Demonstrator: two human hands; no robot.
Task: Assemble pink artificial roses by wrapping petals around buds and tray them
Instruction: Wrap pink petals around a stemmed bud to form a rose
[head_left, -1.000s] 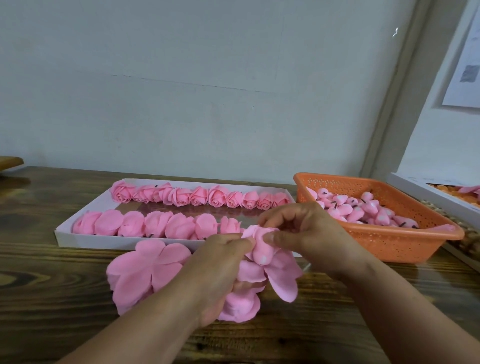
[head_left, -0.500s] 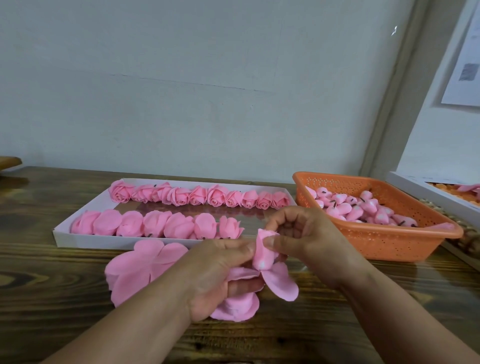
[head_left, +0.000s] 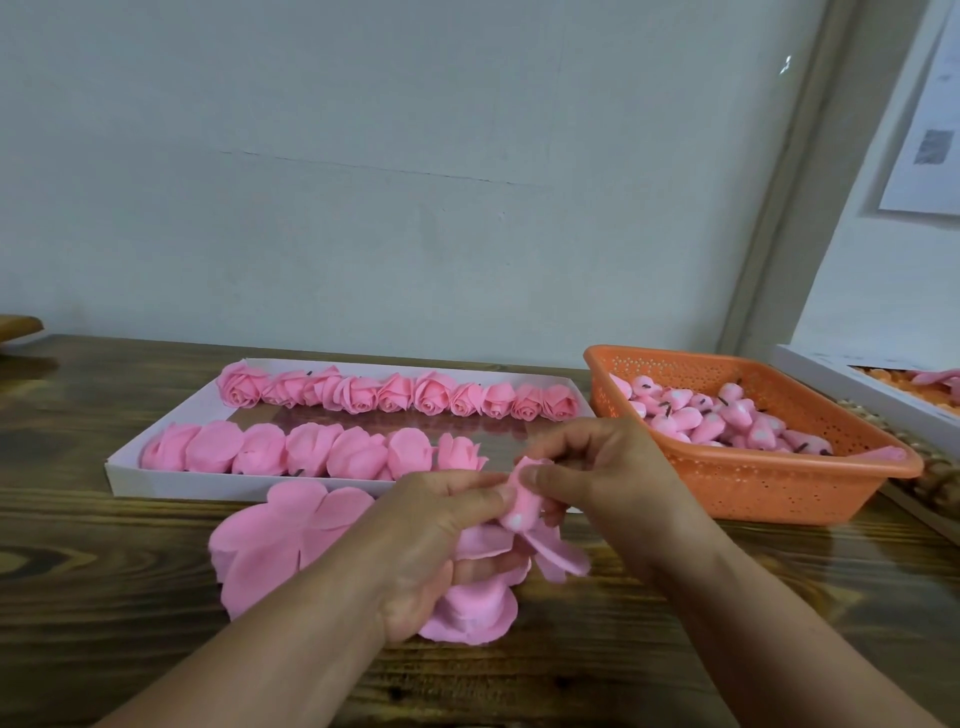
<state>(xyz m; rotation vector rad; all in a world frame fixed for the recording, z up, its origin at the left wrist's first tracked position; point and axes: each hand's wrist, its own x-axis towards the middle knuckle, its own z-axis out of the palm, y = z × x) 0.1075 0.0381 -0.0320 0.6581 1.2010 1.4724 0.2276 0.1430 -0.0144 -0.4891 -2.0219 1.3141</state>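
One dark wooden table (head_left: 104, 613), pale wall (head_left: 415, 156)

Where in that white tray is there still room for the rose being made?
The white tray has bare floor at the right end of its near row, beside the last rose and behind the hands. The far row runs full.

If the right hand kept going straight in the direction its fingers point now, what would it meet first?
The right hand points leftward at the bud it pinches, so it would press that bud against the left hand, whose fingertips hold it from the other side. Depth looks close, though it is hard to judge.
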